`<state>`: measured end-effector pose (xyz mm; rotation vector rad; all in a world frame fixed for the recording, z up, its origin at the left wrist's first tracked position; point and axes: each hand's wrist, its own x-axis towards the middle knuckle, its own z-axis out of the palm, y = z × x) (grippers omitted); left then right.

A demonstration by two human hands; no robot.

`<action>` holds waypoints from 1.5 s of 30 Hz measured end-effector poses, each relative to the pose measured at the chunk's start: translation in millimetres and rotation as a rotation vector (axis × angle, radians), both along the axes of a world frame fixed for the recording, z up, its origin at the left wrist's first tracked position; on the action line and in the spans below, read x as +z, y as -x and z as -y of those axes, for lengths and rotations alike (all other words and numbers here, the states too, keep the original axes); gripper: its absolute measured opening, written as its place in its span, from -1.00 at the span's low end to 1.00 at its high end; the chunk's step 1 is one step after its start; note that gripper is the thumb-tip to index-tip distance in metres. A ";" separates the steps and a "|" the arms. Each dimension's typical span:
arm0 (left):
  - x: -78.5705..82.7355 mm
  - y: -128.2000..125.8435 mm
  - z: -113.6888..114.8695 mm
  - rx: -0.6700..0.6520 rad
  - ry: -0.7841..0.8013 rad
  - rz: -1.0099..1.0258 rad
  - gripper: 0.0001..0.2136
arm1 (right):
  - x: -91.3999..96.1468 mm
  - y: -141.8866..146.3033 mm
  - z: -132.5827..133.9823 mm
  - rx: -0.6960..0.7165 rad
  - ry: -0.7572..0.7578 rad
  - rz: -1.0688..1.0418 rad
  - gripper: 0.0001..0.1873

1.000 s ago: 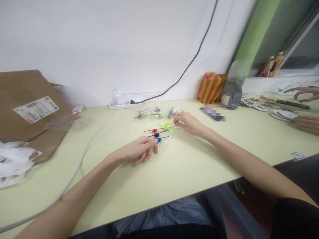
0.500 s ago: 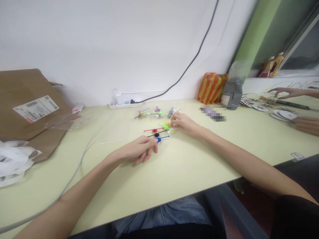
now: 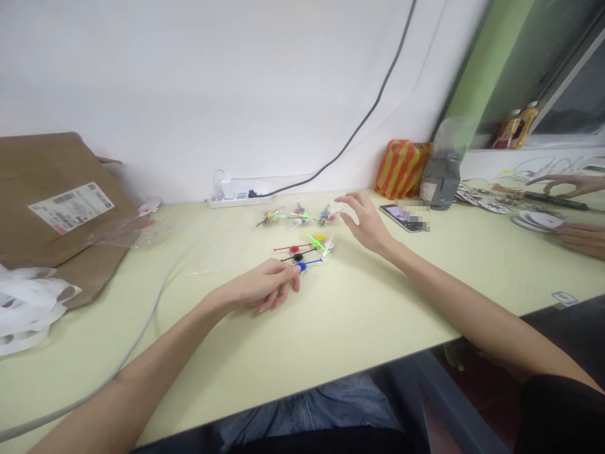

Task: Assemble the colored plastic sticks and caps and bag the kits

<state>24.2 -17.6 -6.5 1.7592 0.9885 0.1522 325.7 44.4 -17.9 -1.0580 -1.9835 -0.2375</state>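
"Across the pale bench [image 3: 359,315], what have we got at our left grip [image 3: 265,280]?"

"That's the blue spinner [image 3: 303,267], and we're clamped on its left side! Its long axis slants, the visible end reaching right and slightly away from us."

"And the black spinner [image 3: 297,257] just beyond?"

"Nearly parallel to the blue! Then we've the red spinner [image 3: 293,249], lying almost straight left to right."

"Over to our right grip [image 3: 367,224]: thumb and fingers wide apart, just beside the white spinner [image 3: 329,243]!"

"Too small for us to call that one's direction. The green spinner [image 3: 315,243] beside it runs crosswise, far left to near right, with the yellow spinner [image 3: 320,237] just behind."
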 end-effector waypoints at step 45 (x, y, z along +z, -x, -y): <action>-43.0 97.1 -87.1 0.504 -0.855 -0.736 -0.30 | -34.9 34.6 4.6 0.065 0.234 -0.043 -0.50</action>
